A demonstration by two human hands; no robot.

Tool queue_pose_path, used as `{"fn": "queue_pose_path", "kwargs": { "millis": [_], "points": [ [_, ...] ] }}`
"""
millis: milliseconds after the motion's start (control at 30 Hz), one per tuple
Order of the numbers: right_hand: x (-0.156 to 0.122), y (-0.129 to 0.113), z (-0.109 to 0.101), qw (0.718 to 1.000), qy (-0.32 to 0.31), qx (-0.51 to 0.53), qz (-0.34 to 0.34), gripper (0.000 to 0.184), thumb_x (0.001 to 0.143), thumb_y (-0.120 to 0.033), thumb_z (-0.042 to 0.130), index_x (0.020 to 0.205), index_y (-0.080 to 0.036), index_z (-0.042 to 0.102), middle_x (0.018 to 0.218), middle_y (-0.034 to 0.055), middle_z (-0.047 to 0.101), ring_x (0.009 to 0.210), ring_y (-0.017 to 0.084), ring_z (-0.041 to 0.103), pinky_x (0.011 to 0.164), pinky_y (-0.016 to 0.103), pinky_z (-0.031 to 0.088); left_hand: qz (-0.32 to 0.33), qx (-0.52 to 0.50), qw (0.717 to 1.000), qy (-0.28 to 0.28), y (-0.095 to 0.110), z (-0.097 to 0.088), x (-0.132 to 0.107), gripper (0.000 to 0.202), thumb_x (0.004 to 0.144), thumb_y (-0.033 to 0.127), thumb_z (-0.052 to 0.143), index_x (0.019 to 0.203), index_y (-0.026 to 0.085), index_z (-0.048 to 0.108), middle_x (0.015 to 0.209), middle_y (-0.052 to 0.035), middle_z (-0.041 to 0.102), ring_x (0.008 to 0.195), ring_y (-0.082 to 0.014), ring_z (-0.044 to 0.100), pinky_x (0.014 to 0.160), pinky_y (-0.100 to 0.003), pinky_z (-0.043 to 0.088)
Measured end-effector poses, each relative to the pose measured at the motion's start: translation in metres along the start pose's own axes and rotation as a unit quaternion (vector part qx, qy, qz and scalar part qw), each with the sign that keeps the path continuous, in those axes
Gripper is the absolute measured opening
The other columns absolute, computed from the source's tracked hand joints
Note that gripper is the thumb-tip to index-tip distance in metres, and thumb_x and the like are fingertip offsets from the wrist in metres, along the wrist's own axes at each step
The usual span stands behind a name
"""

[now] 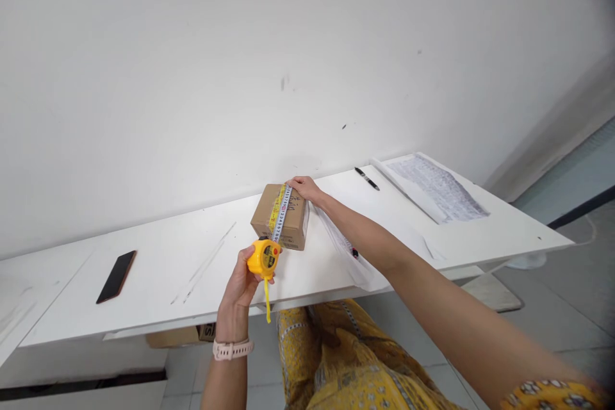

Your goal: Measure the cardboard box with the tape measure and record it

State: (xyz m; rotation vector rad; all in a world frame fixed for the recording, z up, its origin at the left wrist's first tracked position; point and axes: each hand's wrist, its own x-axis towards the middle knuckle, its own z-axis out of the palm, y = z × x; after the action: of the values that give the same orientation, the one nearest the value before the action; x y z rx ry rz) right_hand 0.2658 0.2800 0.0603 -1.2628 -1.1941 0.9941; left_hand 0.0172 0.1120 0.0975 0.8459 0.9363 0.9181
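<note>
A small brown cardboard box [261, 211] sits on the white table, with yellow printed tape and black handwriting on its top. My left hand [243, 278] is wrapped round a yellow tape measure [263, 259] just in front of the box, its yellow wrist strap hanging down. The pulled-out blade [282, 213] lies across the box top from front to back. At the far edge of the box, the fingers of my right hand [305, 188] press the blade's end against the cardboard; the fingertips are partly hidden.
The white table [158, 256] runs along a wall. A dark phone [116, 277] lies at the left. On the right are a black pen [367, 179], a written sheet [437, 189] and loose papers [355, 266] partly under my right arm. Another cardboard box [175, 337] shows below the table.
</note>
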Motion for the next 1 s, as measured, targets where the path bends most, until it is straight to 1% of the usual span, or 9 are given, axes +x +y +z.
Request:
{"fn": "queue_pose_path", "kwargs": {
  "millis": [300, 433, 533, 600, 700, 767, 867, 933, 1000],
  "points": [
    [-0.004, -0.004, -0.001, 1.000, -0.009, 0.010, 0.008, 0.023, 0.075, -0.040, 0.061, 0.071, -0.018, 0.068, 0.073, 0.0006, 0.067, 0.070, 0.015, 0.055, 0.064, 0.026, 0.042, 0.009, -0.008, 1.000, -0.001, 0.000, 0.005, -0.001, 0.038, 0.076, 0.042, 0.070, 0.099, 0.011, 0.068, 0.083, -0.0107, 0.075, 0.044, -0.0130, 0.057, 0.042, -0.028, 0.054],
    [-0.007, -0.006, -0.002, 1.000, -0.013, 0.010, 0.004, 0.039, 0.078, -0.056, 0.062, 0.068, -0.018, 0.065, 0.070, 0.0004, 0.065, 0.069, 0.015, 0.054, 0.063, 0.027, 0.041, 0.016, -0.018, 1.000, -0.005, -0.001, 0.003, -0.001, 0.037, 0.076, 0.041, 0.069, 0.098, 0.011, 0.069, 0.086, -0.0108, 0.075, 0.050, -0.0153, 0.061, 0.042, -0.027, 0.054],
    [-0.009, -0.006, -0.003, 1.000, -0.017, 0.000, 0.011, 0.053, 0.076, -0.071, 0.059, 0.065, -0.019, 0.060, 0.065, -0.0001, 0.061, 0.065, 0.015, 0.052, 0.060, 0.027, 0.038, 0.062, -0.043, 0.997, 0.004, -0.001, -0.002, -0.002, 0.042, 0.074, 0.044, 0.069, 0.101, 0.011, 0.070, 0.095, -0.0133, 0.076, 0.062, -0.0205, 0.066, 0.043, -0.028, 0.053],
    [-0.009, -0.006, -0.004, 1.000, -0.023, -0.007, 0.017, 0.056, 0.075, -0.074, 0.060, 0.064, -0.019, 0.059, 0.063, -0.0002, 0.059, 0.064, 0.015, 0.051, 0.059, 0.028, 0.037, 0.121, -0.063, 0.990, 0.026, 0.001, -0.008, -0.004, 0.045, 0.072, 0.045, 0.068, 0.102, 0.012, 0.071, 0.100, -0.0143, 0.075, 0.071, -0.0241, 0.068, 0.044, -0.029, 0.054],
    [-0.008, -0.005, -0.008, 0.999, -0.042, 0.004, 0.017, 0.048, 0.073, -0.065, 0.070, 0.069, -0.017, 0.064, 0.069, 0.0013, 0.064, 0.067, 0.015, 0.054, 0.062, 0.027, 0.040, 0.208, -0.084, 0.972, 0.072, 0.005, -0.017, -0.004, 0.040, 0.071, 0.044, 0.067, 0.099, 0.017, 0.072, 0.106, -0.0122, 0.075, 0.089, -0.0290, 0.070, 0.052, -0.031, 0.058],
    [-0.006, -0.003, -0.012, 0.998, -0.061, 0.020, 0.017, 0.039, 0.070, -0.055, 0.076, 0.076, -0.017, 0.069, 0.078, 0.0033, 0.070, 0.071, 0.016, 0.058, 0.066, 0.027, 0.044, 0.236, -0.092, 0.963, 0.095, 0.007, -0.022, -0.004, 0.034, 0.071, 0.044, 0.066, 0.095, 0.020, 0.073, 0.108, -0.0093, 0.075, 0.099, -0.0297, 0.069, 0.061, -0.033, 0.060],
    [-0.005, -0.003, -0.017, 0.993, -0.115, 0.033, 0.016, 0.034, 0.068, -0.047, 0.080, 0.083, -0.016, 0.075, 0.084, 0.0053, 0.074, 0.075, 0.017, 0.062, 0.069, 0.028, 0.047, 0.235, -0.086, 0.963, 0.097, 0.007, -0.024, -0.007, 0.034, 0.070, 0.046, 0.067, 0.091, 0.020, 0.075, 0.103, -0.0088, 0.075, 0.100, -0.0295, 0.070, 0.067, -0.032, 0.060],
    [-0.005, -0.006, -0.015, 0.984, -0.173, 0.030, 0.015, 0.035, 0.067, -0.047, 0.082, 0.085, -0.018, 0.077, 0.084, 0.0054, 0.075, 0.076, 0.018, 0.064, 0.069, 0.029, 0.048, 0.223, -0.080, 0.967, 0.089, 0.007, -0.023, -0.013, 0.035, 0.068, 0.046, 0.067, 0.087, 0.018, 0.076, 0.102, -0.0102, 0.075, 0.096, -0.0304, 0.071, 0.064, -0.033, 0.060],
    [-0.006, -0.013, -0.008, 0.975, -0.220, 0.013, 0.007, 0.035, 0.067, -0.049, 0.082, 0.082, -0.018, 0.078, 0.082, 0.0055, 0.075, 0.075, 0.019, 0.064, 0.069, 0.030, 0.048, 0.187, -0.069, 0.977, 0.075, 0.010, -0.023, -0.022, 0.036, 0.066, 0.045, 0.068, 0.086, 0.016, 0.076, 0.103, -0.0128, 0.075, 0.092, -0.0316, 0.072, 0.060, -0.033, 0.059]
  ]
}}
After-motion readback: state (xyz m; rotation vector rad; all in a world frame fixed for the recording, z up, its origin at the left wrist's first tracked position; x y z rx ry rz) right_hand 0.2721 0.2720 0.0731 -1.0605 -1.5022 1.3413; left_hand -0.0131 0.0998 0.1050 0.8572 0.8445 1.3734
